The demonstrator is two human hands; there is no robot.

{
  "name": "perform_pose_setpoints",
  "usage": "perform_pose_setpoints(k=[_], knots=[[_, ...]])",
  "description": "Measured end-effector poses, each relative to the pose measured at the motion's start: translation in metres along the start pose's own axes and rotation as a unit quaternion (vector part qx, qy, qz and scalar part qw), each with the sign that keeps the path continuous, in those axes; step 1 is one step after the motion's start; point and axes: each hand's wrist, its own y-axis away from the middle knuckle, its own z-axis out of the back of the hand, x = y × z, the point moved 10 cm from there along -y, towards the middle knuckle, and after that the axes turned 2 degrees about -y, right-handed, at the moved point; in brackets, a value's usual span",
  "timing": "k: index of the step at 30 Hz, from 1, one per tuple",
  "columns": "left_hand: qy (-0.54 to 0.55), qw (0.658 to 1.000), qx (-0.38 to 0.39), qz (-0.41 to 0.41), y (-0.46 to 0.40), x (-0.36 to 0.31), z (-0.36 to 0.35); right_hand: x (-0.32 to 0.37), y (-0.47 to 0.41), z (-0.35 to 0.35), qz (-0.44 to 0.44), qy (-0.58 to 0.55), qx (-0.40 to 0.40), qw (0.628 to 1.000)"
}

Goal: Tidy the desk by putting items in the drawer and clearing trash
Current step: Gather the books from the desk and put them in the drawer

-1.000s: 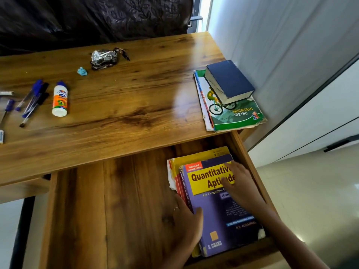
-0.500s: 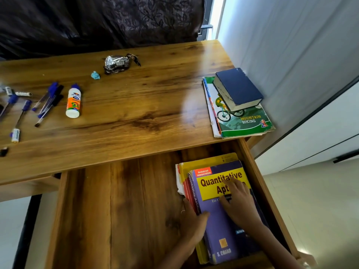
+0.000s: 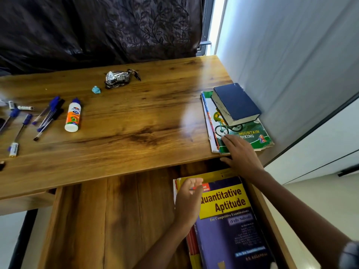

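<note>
Green Mountain Biking book (image 3: 252,135) lies under our open right hand (image 3: 240,154), long axis running away from us; our left hand (image 3: 189,200) curls over the drawer's purple book (image 3: 229,226).

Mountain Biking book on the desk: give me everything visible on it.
The Mountain Biking book is a thin green softcover showing a cyclist, its corners worn. It lies flat at the desk's right front corner, on top of other thin books. A thick dark blue book rests on its far half. The right hand lies with straight fingers on its near left corner, thumb below the desk edge.
</note>
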Motion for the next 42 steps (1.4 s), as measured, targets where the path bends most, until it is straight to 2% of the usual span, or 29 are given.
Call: perform_pose_setpoints(k=[4, 8, 13, 19, 21, 24, 26, 28, 29, 32, 34, 35, 38, 42], knots=[[-0.004, 0.999, 0.03, -0.011, -0.007, -0.001, -0.003, -0.006, -0.015, 0.001, 0.026, -0.005, 0.02, 0.999], [-0.007, 0.998, 0.054, 0.024, -0.009, 0.01, -0.006, -0.006, -0.016, 0.004, 0.047, 0.009, 0.029, 0.998], [0.022, 0.996, 0.06, 0.058, -0.015, 0.009, -0.006, 0.005, -0.008, 0.011, 0.061, 0.012, -0.015, 0.998], [0.084, 0.984, 0.083, 0.13, -0.034, 0.0, -0.01, 0.043, 0.01, 0.002, 0.091, -0.019, -0.031, 0.995], [0.077, 0.986, 0.077, 0.128, -0.042, -0.008, -0.012, 0.054, 0.016, -0.006, 0.111, -0.027, -0.001, 0.993], [0.004, 0.998, 0.009, 0.066, -0.053, -0.029, -0.004, 0.055, 0.011, 0.009, 0.115, -0.065, 0.003, 0.991], [-0.047, 0.998, -0.031, 0.017, -0.058, -0.044, 0.001, 0.043, 0.002, 0.038, 0.081, -0.098, -0.084, 0.988], [-0.053, 0.998, -0.039, -0.001, -0.063, -0.054, 0.001, 0.021, -0.009, 0.065, 0.012, -0.103, -0.185, 0.977], [-0.048, 0.998, -0.037, 0.007, -0.065, -0.055, 0.0, 0.008, -0.018, 0.069, -0.037, -0.092, -0.193, 0.976], [-0.053, 0.998, -0.019, 0.038, -0.074, -0.059, -0.005, -0.03, -0.047, 0.047, -0.169, -0.086, -0.079, 0.979], [-0.047, 0.998, -0.023, 0.046, -0.08, -0.063, -0.006, -0.044, -0.056, 0.024, -0.215, -0.12, -0.005, 0.969], [-0.045, 0.997, -0.029, 0.05, -0.083, -0.064, -0.006, -0.047, -0.056, 0.015, -0.225, -0.124, 0.009, 0.966], [-0.061, 0.997, -0.034, 0.045, -0.091, -0.066, -0.008, -0.045, -0.051, 0.012, -0.243, -0.107, -0.036, 0.964], [-0.067, 0.996, -0.042, 0.035, -0.098, -0.061, -0.006, -0.038, -0.014, 0.015, -0.245, -0.19, -0.077, 0.948]])
